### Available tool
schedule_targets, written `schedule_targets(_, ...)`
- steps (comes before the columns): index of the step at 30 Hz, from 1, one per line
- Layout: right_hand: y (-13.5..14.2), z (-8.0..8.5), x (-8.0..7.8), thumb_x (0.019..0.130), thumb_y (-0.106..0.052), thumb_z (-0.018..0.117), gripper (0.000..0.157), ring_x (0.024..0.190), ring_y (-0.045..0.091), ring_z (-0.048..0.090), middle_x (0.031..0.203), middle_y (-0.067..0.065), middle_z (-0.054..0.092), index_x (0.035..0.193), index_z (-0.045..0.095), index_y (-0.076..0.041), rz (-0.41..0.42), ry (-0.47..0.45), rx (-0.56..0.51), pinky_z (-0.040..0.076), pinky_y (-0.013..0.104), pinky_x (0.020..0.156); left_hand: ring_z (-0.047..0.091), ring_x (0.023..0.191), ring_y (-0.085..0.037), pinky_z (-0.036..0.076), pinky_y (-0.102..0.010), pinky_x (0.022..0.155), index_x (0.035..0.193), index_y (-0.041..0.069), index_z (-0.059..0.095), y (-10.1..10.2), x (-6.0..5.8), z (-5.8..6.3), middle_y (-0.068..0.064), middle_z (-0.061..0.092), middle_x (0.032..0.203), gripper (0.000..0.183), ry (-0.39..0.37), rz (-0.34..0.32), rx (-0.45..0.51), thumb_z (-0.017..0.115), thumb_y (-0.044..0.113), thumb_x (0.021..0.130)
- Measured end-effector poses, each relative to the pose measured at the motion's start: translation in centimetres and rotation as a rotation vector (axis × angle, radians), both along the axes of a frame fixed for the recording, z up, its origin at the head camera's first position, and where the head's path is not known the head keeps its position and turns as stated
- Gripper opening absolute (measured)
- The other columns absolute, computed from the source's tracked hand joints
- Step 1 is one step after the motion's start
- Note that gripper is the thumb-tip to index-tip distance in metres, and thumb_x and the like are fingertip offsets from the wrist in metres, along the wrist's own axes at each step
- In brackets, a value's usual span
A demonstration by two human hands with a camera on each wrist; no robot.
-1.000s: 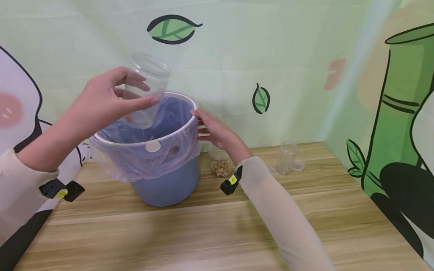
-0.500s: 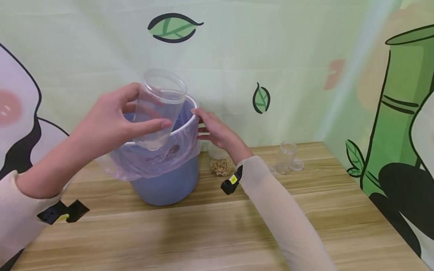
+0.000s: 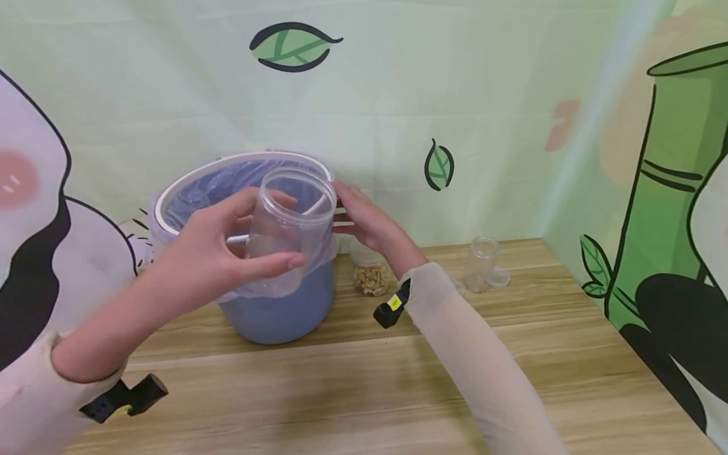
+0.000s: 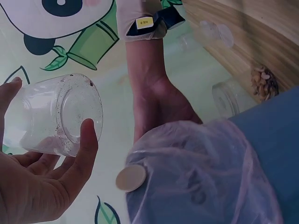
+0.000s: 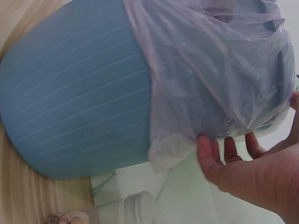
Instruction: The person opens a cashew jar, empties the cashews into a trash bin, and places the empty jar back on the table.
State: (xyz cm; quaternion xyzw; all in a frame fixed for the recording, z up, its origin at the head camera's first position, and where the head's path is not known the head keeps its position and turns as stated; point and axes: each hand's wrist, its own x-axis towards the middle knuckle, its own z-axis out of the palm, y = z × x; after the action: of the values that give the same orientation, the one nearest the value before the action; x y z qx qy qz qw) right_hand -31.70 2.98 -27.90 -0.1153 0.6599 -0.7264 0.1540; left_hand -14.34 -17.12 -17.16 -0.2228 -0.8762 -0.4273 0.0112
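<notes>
Clear jar (image 3: 292, 234) pinched between thumb and curved fingers of the left hand (image 3: 213, 249), mouth above the thumb, with the right hand (image 3: 365, 218) gripping the bin (image 3: 279, 319).

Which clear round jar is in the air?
The clear round jar in the left hand; the clear jar of tan pieces and rightmost clear jar stand on the wooden table.

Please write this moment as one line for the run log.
left hand: holds open clear jar near lined blue bin | right hand: touches bin near its top | nut jar: on table, beside bin
</notes>
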Motion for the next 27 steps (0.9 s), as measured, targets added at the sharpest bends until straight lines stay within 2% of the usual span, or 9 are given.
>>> schedule_targets(3,0.2,-0.3,0.2,0.105,-0.048,0.044,0.054,0.107,0.029,0.06,0.119,0.01,0.058,0.134,0.052,-0.003,0.013,0.054,0.018,0.051,0.044,0.098,0.059,0.125,-0.027,0.06,-0.043,0.078,0.137,0.025,0.056,0.0,0.0,-0.9,0.003,0.063,0.131,0.061,-0.02,-0.009,0.001,0.085,0.037,0.084)
schedule_targets(8,0.8,-0.7,0.8,0.107,-0.046,0.042,0.05,0.113,0.028,0.061,0.129,0.011,0.057,0.136,0.052,-0.006,-0.015,0.148,0.073,0.051,0.046,0.1,0.06,0.125,-0.026,0.059,-0.04,0.08,0.134,0.021,0.057,0.3,-0.2,-2.4,0.001,0.063,0.132,0.06,-0.05,-0.027,0.036,0.086,0.034,0.083)
schedule_targets(13,2.4,-1.0,1.7,0.108,-0.039,0.044,0.044,0.119,0.025,0.061,0.133,0.009,0.061,0.133,0.056,-0.004,-0.086,0.284,0.224,0.052,0.044,0.099,0.062,0.12,-0.026,0.06,-0.038,0.074,0.133,0.019,0.059,0.6,-0.3,-3.5,-0.003,0.064,0.131,0.059,-0.062,-0.039,0.084,0.087,0.03,0.082)
schedule_targets(20,5.1,-2.0,2.9,0.109,-0.033,0.047,0.036,0.118,0.025,0.062,0.128,0.009,0.065,0.13,0.057,-0.006,-0.109,0.421,0.369,0.052,0.048,0.099,0.066,0.105,-0.023,0.057,-0.035,0.063,0.131,0.021,0.06,1.1,-0.8,-5.1,-0.002,0.065,0.128,0.057,-0.046,-0.057,0.095,0.087,0.029,0.082)
schedule_targets(27,7.9,-3.1,4.3,0.108,-0.031,0.05,0.034,0.116,0.022,0.063,0.127,0.007,0.067,0.131,0.057,-0.008,-0.136,0.468,0.484,0.054,0.043,0.097,0.066,0.113,-0.018,0.06,-0.037,0.076,0.13,0.022,0.06,2.1,-1.6,-7.5,0.005,0.059,0.135,0.055,-0.067,-0.129,0.196,0.087,0.024,0.082)
